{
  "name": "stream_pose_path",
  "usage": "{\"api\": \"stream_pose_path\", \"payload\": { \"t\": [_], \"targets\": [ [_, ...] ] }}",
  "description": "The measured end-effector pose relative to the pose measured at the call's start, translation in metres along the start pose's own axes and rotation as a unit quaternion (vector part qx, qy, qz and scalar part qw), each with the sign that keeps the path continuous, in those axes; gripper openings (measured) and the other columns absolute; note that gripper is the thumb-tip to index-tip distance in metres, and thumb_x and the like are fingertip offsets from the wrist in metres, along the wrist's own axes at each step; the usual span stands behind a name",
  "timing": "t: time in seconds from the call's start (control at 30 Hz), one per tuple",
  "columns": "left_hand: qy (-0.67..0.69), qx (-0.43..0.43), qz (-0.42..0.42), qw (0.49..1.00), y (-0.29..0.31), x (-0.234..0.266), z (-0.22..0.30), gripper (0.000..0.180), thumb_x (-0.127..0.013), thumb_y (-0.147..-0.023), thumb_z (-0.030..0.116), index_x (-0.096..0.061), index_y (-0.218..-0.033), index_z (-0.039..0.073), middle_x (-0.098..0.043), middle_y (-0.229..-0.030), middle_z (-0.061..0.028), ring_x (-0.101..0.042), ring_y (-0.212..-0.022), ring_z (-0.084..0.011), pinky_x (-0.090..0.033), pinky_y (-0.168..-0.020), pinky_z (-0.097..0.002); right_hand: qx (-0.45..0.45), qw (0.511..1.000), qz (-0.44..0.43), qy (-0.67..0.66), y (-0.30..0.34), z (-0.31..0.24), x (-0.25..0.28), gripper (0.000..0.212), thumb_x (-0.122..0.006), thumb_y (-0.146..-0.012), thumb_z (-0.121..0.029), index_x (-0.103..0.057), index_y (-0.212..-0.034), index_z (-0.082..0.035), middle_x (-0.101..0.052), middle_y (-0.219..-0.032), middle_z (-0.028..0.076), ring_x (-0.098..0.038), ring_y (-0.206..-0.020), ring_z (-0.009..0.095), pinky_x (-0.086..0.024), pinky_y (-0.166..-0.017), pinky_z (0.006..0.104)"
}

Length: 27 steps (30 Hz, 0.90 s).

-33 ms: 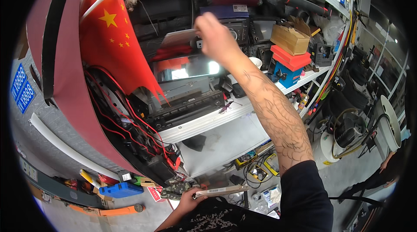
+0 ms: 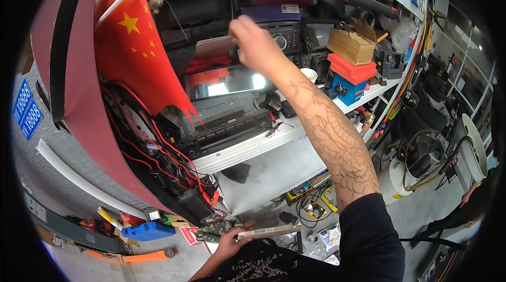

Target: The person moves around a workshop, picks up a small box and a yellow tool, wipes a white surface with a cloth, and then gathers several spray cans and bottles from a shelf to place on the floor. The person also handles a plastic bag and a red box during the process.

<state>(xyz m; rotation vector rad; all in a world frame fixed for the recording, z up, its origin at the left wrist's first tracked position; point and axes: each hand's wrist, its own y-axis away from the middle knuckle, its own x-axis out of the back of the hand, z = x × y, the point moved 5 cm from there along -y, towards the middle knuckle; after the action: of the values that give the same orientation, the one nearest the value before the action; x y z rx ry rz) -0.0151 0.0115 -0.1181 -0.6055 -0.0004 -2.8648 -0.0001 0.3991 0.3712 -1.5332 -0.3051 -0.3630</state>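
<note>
Clamps the grip of the left hand (image 2: 229,244) on a flat pale piece (image 2: 270,232) before the torso (image 2: 258,266); farther right, near a reflective screen (image 2: 224,85) on the shelf (image 2: 247,149), holds the right hand (image 2: 257,44) raised, curled; cannot tell whether clamped on anything.

Holds a thin, flat, light-brown package (image 2: 269,231) low in the bare left hand (image 2: 227,244). Reaches with the bare right hand (image 2: 257,43) over a white metal shelf (image 2: 247,148), near a glossy rectangular screen (image 2: 229,84), right of a red, yellow-starred cloth flag (image 2: 142,73).
</note>
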Motion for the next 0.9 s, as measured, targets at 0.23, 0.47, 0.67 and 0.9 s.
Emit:
{"api": "stream_pose_path", "payload": {
  "t": [0.23, 0.47, 0.67, 0.9],
  "targets": [
    [-0.003, 0.05, 0.013, 0.999, 0.006, 0.008, -0.008, 0.029, -0.096, -0.095, 0.019, -0.082, -0.115, 0.005, -0.082, -0.103, -0.0078, -0.077, -0.092, -0.0189, -0.06, -0.087, -0.0348, -0.057, 0.988, -0.091, -0.111, -0.019, 0.04, -0.063, 0.014, -0.08, -0.096, -0.005, -0.071, -0.106, -0.002, -0.072, -0.107, 0.019, -0.071, -0.103, 0.043, -0.058, -0.09, 0.0492],
    [-0.006, 0.029, 0.017, 0.999, 0.004, 0.011, -0.006, 0.028, -0.097, -0.094, 0.019, -0.082, -0.113, 0.005, -0.082, -0.099, -0.0076, -0.076, -0.089, -0.0178, -0.06, -0.085, -0.0346, -0.091, 0.972, -0.205, -0.073, -0.017, 0.029, -0.086, 0.019, -0.084, -0.099, -0.015, -0.074, -0.109, -0.004, -0.079, -0.105, 0.021, -0.075, -0.104, 0.042, -0.058, -0.088, 0.0496],
    [-0.021, 0.05, -0.015, 0.998, 0.001, 0.012, -0.01, 0.03, -0.094, -0.094, 0.014, -0.082, -0.12, 0.006, -0.082, -0.108, -0.0102, -0.079, -0.097, -0.0231, -0.061, -0.09, -0.0366, -0.123, 0.964, -0.231, -0.05, -0.014, 0.048, -0.07, 0.022, -0.088, -0.095, -0.02, -0.078, -0.108, -0.006, -0.083, -0.104, 0.019, -0.078, -0.101, 0.042, -0.061, -0.087, 0.0478],
    [-0.014, 0.002, -0.008, 1.0, -0.009, 0.01, -0.011, 0.029, -0.096, -0.094, 0.019, -0.08, -0.113, 0.003, -0.08, -0.101, -0.0088, -0.075, -0.091, -0.0185, -0.059, -0.086, -0.0349, -0.18, 0.948, -0.255, -0.065, -0.011, 0.09, -0.081, 0.026, -0.094, -0.092, -0.019, -0.079, -0.106, -0.004, -0.084, -0.101, 0.011, -0.076, -0.092, 0.025, -0.059, -0.084, 0.0401]
  ]
}}
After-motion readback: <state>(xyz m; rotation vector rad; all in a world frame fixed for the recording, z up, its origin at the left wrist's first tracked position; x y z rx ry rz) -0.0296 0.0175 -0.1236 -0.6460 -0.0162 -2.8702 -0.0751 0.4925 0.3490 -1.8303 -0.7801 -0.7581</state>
